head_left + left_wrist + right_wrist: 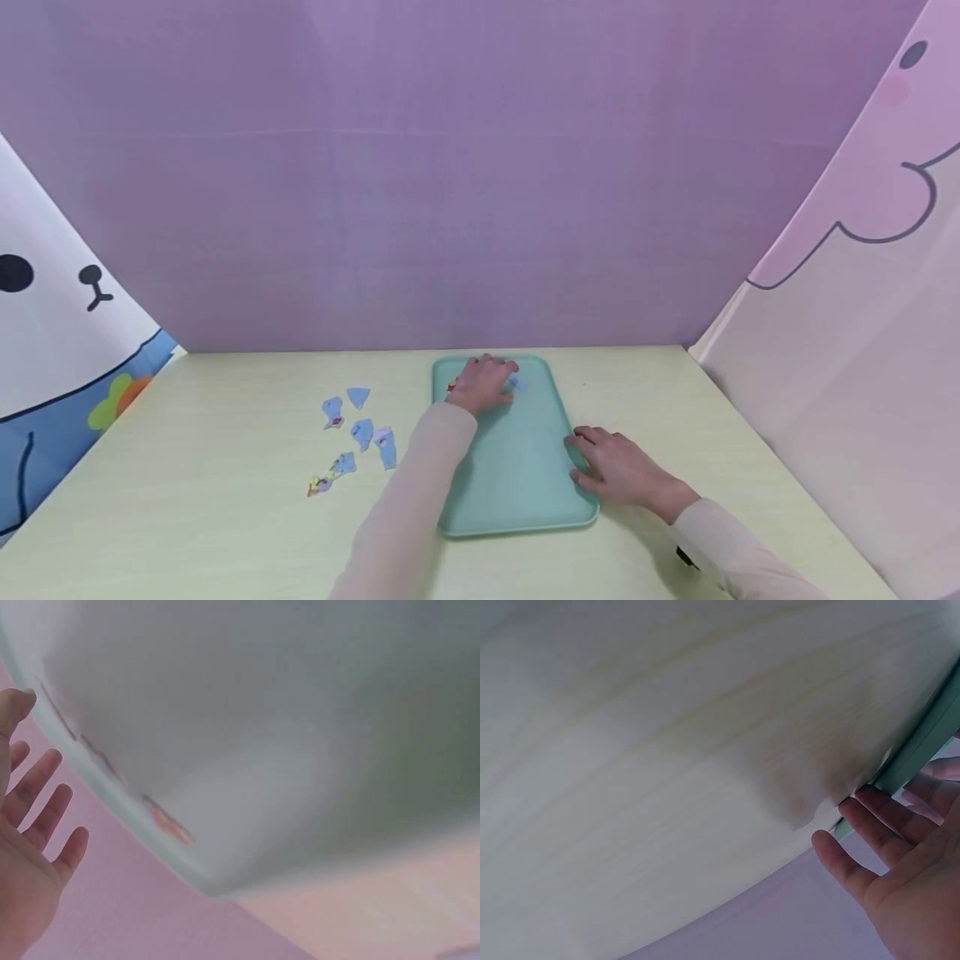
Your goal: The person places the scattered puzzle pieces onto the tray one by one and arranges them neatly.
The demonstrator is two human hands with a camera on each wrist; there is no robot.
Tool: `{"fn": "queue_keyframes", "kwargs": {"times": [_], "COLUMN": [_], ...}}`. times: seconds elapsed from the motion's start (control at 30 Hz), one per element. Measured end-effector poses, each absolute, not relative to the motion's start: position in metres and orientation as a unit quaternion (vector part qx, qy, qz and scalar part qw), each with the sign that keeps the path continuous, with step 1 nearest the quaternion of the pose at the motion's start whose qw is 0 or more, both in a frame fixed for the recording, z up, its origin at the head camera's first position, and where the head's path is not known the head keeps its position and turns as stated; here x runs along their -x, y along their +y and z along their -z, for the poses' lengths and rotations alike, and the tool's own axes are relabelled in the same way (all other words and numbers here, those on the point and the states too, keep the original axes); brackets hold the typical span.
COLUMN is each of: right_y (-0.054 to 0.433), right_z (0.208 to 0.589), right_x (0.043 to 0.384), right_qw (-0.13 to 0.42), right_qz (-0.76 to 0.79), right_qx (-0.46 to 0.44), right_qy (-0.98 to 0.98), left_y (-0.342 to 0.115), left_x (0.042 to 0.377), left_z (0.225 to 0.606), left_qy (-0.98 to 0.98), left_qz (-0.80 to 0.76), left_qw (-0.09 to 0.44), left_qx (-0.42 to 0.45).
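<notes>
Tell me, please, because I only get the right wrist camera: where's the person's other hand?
Observer: The left hand is over the far end of the mint-green rectangular tray with rounded corners.
Operator: Ooh, is anything on the tray?
Observer: Yes, a flat light-blue piece lies at the far end, near that hand.
Operator: And are there more next to the tray?
Observer: Yes, several flat, mostly blue, irregular pieces lie scattered to the tray's left on the pale yellowish table.
</notes>
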State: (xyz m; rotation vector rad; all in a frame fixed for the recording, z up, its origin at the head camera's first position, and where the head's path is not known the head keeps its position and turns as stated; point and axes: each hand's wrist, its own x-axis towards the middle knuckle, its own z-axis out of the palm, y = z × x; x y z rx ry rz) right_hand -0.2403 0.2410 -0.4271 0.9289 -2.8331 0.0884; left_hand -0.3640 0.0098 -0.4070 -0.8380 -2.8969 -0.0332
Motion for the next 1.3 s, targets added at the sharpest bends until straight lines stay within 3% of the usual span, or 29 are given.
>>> {"fn": "queue_keyframes", "kwargs": {"times": [0.47, 1.03, 1.3], "right_y": [0.243, 0.242, 0.241], "right_z": [0.427, 0.427, 0.427], "right_x": [0.239, 0.239, 0.239], "right_qw": [0.078, 0.083, 0.083], "right_qz": [-0.032, -0.041, -0.043], "right_qx": [-0.308, -0.309, -0.308], "right_qy": [-0.948, -0.947, -0.947], "left_y": [-0.021, -0.078, -0.102], "left_x": [0.358, 0.335, 0.316], "left_z": [0.393, 0.398, 0.400], "left_qy": [-0.959, -0.946, -0.954], "left_qz": [0.049, 0.062, 0.057], "left_qw": [0.028, 0.069, 0.067], "left_qx": [0.276, 0.311, 0.286]}}
